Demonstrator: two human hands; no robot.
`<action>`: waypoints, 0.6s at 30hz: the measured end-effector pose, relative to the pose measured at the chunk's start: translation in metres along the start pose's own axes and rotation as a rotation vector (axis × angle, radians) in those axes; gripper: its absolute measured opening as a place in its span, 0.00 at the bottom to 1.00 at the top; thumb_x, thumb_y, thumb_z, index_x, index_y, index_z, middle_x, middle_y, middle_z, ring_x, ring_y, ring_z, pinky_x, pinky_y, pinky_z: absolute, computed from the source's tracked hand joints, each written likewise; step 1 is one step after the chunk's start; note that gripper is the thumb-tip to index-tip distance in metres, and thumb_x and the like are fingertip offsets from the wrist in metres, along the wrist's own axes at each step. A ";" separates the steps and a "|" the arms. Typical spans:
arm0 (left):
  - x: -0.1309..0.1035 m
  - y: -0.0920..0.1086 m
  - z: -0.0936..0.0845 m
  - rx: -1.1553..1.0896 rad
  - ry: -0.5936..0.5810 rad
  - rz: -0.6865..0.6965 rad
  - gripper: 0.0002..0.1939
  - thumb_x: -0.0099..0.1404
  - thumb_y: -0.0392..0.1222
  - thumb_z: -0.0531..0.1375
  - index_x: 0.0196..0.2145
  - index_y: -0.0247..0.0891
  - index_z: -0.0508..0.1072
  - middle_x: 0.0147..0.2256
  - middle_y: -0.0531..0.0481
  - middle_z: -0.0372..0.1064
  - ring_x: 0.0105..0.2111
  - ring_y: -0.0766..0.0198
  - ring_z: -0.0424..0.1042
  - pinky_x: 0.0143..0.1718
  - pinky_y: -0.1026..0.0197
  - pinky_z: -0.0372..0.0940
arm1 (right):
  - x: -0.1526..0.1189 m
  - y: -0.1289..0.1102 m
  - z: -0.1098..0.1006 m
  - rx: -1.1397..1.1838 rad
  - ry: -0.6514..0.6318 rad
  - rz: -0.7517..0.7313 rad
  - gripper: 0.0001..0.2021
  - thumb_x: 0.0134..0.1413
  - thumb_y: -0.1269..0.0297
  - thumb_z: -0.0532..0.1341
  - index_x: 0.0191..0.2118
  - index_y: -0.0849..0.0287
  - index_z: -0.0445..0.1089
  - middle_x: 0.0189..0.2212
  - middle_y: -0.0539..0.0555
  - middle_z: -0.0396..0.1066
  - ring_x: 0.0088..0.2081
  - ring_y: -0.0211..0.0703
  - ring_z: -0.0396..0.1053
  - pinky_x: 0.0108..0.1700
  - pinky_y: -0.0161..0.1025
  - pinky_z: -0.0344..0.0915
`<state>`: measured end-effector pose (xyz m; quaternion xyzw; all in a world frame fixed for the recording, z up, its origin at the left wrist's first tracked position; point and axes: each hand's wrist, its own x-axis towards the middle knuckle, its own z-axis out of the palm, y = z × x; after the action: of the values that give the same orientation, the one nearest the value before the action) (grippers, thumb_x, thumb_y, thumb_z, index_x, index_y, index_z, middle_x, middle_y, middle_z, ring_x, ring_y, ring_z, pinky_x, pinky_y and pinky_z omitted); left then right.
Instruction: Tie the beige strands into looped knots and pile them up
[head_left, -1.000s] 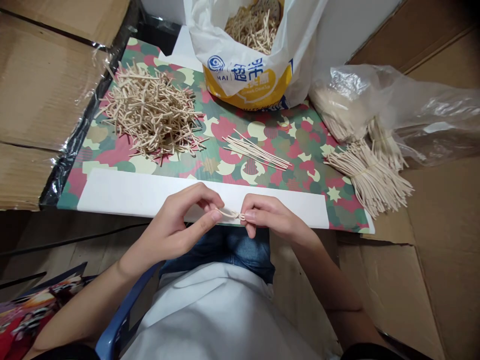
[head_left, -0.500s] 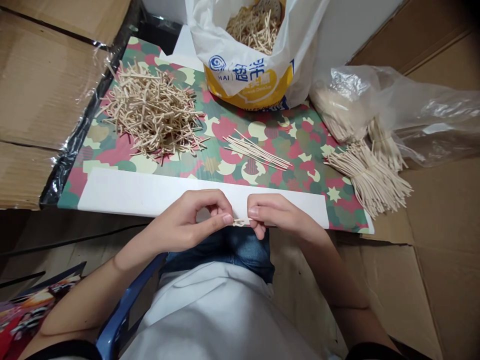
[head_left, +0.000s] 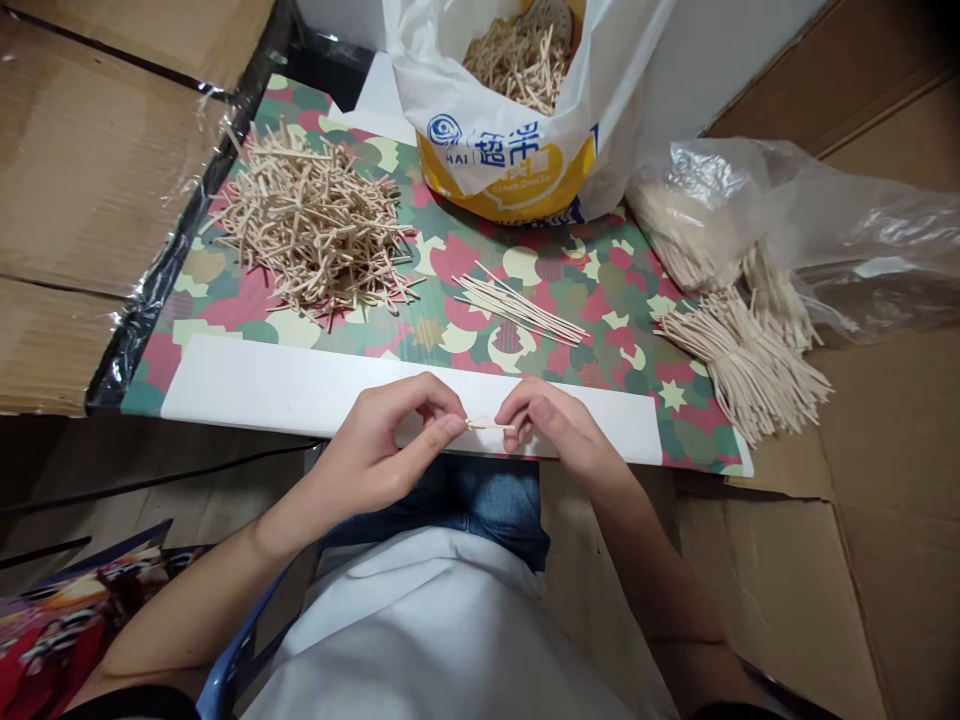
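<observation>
At the near edge of the table, my left hand (head_left: 409, 430) is closed, thumb and forefinger pinching a small thin pale stick (head_left: 487, 425). Its pinched end looks looped or bunched, but the fingers partly cover it. The straight end points right and reaches the fingers of my right hand (head_left: 553, 425). That hand's fingers are curled, with the thumb lifted away from them. Beyond my hands lie several long, thin pale sticks (head_left: 521, 310) in a loose row. Farther left is a heap of short, bent pale pieces (head_left: 315, 225).
A white and yellow plastic bag (head_left: 517, 170) with similar pieces stands at the back. Tied bundles of sticks (head_left: 750, 360) lie at the right by a clear plastic bag (head_left: 847, 235). A white strip (head_left: 255, 385) borders the patterned table covering (head_left: 427, 335). Cardboard (head_left: 112, 150) flanks the left.
My right thumb has lifted off its fingers, and the right hand has opened. More of the small stick now shows between my hands. The view has shifted slightly.
</observation>
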<state>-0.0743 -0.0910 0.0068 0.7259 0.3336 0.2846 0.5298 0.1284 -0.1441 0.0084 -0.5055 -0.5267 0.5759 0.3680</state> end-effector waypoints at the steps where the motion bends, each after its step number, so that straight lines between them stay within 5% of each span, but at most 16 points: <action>1: -0.001 0.000 0.000 0.031 0.009 0.021 0.05 0.63 0.38 0.57 0.30 0.35 0.68 0.26 0.53 0.66 0.27 0.69 0.64 0.30 0.66 0.58 | -0.001 -0.003 0.000 -0.059 -0.021 0.027 0.13 0.62 0.56 0.50 0.34 0.58 0.66 0.24 0.48 0.66 0.28 0.35 0.65 0.33 0.33 0.61; 5: -0.002 -0.001 0.004 0.068 0.093 0.082 0.02 0.63 0.35 0.57 0.31 0.36 0.68 0.27 0.54 0.67 0.27 0.69 0.65 0.30 0.67 0.59 | -0.002 -0.007 0.008 -0.217 -0.055 0.092 0.08 0.58 0.61 0.57 0.29 0.58 0.63 0.22 0.46 0.66 0.23 0.33 0.59 0.26 0.31 0.55; 11: -0.005 -0.004 0.011 -0.023 0.104 0.106 0.01 0.63 0.34 0.57 0.33 0.36 0.67 0.27 0.53 0.68 0.27 0.69 0.66 0.30 0.66 0.60 | 0.000 0.005 0.026 -0.071 -0.168 0.119 0.08 0.58 0.62 0.55 0.29 0.58 0.60 0.22 0.46 0.65 0.26 0.35 0.61 0.30 0.33 0.57; 18: -0.008 0.002 0.001 0.053 -0.033 0.168 0.01 0.63 0.34 0.56 0.33 0.36 0.67 0.28 0.52 0.67 0.28 0.69 0.64 0.31 0.67 0.60 | 0.000 -0.006 -0.001 -0.433 -0.278 -0.164 0.10 0.56 0.56 0.57 0.36 0.57 0.61 0.33 0.50 0.61 0.37 0.40 0.59 0.39 0.37 0.58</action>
<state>-0.0785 -0.0985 0.0081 0.7697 0.2700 0.3071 0.4902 0.1286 -0.1424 0.0144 -0.4440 -0.7224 0.4820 0.2208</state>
